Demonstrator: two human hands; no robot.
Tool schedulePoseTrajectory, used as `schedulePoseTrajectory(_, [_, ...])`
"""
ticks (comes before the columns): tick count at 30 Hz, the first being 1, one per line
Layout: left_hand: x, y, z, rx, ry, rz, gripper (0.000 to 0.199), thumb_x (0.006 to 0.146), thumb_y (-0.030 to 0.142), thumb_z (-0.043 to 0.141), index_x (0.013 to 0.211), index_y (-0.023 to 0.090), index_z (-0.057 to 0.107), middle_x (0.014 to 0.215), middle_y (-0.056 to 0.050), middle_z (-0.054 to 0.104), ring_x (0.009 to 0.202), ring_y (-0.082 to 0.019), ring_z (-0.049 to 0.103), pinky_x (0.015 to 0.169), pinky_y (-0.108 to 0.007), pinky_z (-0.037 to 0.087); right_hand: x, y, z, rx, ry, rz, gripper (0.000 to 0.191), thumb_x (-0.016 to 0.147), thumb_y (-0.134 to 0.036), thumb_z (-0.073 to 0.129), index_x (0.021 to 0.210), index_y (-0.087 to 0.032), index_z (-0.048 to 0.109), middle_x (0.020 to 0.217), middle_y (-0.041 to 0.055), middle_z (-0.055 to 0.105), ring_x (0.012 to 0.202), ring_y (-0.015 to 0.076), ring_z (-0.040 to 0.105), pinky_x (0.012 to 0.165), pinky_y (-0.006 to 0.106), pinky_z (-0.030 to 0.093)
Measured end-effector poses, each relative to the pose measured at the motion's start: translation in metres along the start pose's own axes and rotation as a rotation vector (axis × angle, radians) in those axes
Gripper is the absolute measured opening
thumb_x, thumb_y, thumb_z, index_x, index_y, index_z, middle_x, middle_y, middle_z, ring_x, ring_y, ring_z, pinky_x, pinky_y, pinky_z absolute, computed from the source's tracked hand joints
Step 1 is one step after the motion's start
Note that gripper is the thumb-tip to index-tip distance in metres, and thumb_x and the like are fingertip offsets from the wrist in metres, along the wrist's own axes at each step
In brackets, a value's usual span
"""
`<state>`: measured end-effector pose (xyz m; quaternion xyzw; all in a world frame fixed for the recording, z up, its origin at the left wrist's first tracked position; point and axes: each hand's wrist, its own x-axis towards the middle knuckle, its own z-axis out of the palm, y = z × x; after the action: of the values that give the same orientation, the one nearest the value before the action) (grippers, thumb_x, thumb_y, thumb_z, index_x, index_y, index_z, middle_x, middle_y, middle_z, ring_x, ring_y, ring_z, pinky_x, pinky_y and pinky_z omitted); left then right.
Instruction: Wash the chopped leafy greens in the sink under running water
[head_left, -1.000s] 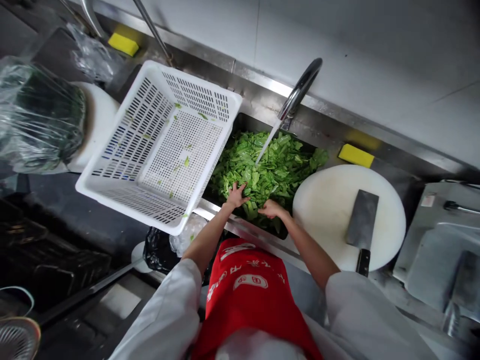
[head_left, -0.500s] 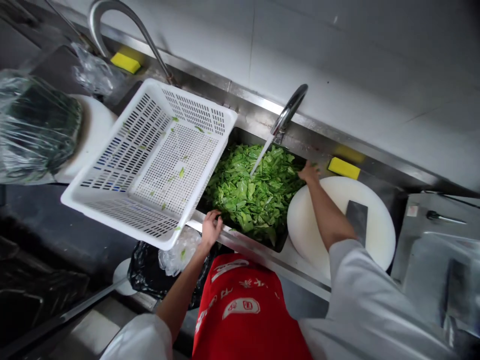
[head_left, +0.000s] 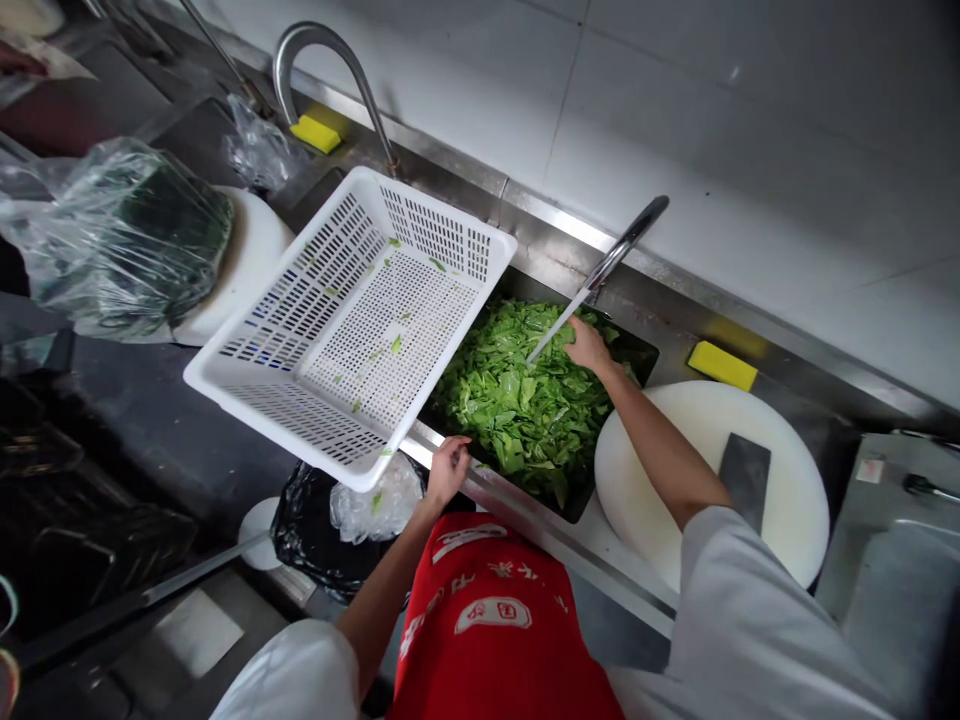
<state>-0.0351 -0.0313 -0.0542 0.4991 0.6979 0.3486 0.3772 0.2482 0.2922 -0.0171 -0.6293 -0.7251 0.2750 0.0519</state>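
Chopped leafy greens point(head_left: 517, 405), bright to deep green with some paler pieces, lie in 1 loose, broad heap. The leaves are cut into irregular flat pieces, overlapping at many angles, and look wet and glossy. They fill most of a dark, rectangular sink point(head_left: 643, 360) set into the metal desk, with its dark interior showing at the far right corner and along the near right side. 1 thin stream of water meets the heap near its middle.

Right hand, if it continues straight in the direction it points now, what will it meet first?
Most likely the water stream, close ahead of the right hand. Depth is unclear, so it may pass below and push into the greens first.
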Motion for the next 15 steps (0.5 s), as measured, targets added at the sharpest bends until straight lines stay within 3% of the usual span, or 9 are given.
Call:
schedulePoseTrajectory(3, [0.01, 0.015, 0.007, -0.035, -0.08, 0.011, 0.027, 0.094, 0.032, 0.052, 0.1, 0.019, 0.074, 0.097, -0.009, 0.074, 0.089, -0.021, 0.071, 0.081, -0.035, 0.057, 0.009, -0.031, -0.003, 0.485, 0.02, -0.03, 0.084, 0.072, -0.014, 0.068, 0.153, -0.02, 0.043, 0.104, 0.007, 0.068, 0.083, 0.0212, 0.064, 0.083, 0.04, 0.06])
schedulePoseTrajectory(6, [0.017, 0.026, 0.011, -0.027, -0.135, 0.032, 0.038, 0.098, 0.044, 0.049, 0.079, 0.021, 0.072, 0.088, -0.007, 0.073, 0.086, -0.021, 0.069, 0.081, -0.035, 0.056, 0.013, -0.048, -0.012, 0.843, -0.048, 0.061, 0.072, 0.072, -0.02, 0.07, 0.141, -0.016, 0.051, 0.102, 0.0062, 0.069, 0.081, 0.0177, 0.064, 0.079, 0.038, 0.06])
schedulePoseTrajectory(9, [0.02, 0.03, 0.013, -0.011, -0.165, 0.007, 0.048, 0.099, 0.046, 0.046, 0.061, 0.023, 0.064, 0.089, -0.007, 0.073, 0.091, -0.022, 0.07, 0.084, -0.036, 0.056, 0.01, -0.05, -0.022, 0.986, -0.086, 0.067, 0.057, 0.079, -0.024, 0.066, 0.134, -0.016, 0.055, 0.109, 0.0074, 0.07, 0.091, 0.0176, 0.067, 0.088, 0.042, 0.059])
schedulePoseTrajectory(12, [0.02, 0.027, 0.015, 0.014, -0.137, -0.005, 0.046, 0.095, 0.041, 0.051, 0.053, 0.023, 0.054, 0.09, -0.009, 0.073, 0.089, -0.023, 0.07, 0.083, -0.038, 0.057, -0.002, -0.049, -0.018, 0.745, 0.009, 0.094, 0.054, 0.084, -0.019, 0.058, 0.138, -0.014, 0.055, 0.122, 0.0118, 0.068, 0.106, 0.0224, 0.066, 0.099, 0.047, 0.055])
schedulePoseTrajectory(15, [0.018, 0.023, 0.016, 0.025, -0.027, 0.006, 0.039, 0.09, 0.036, 0.056, 0.053, 0.023, 0.051, 0.092, -0.01, 0.07, 0.089, -0.023, 0.069, 0.083, -0.039, 0.056, -0.033, -0.055, 0.014, 0.236, 0.055, 0.085, 0.057, 0.086, -0.015, 0.062, 0.143, -0.009, 0.056, 0.136, 0.0202, 0.06, 0.128, 0.0305, 0.057, 0.114, 0.048, 0.044])
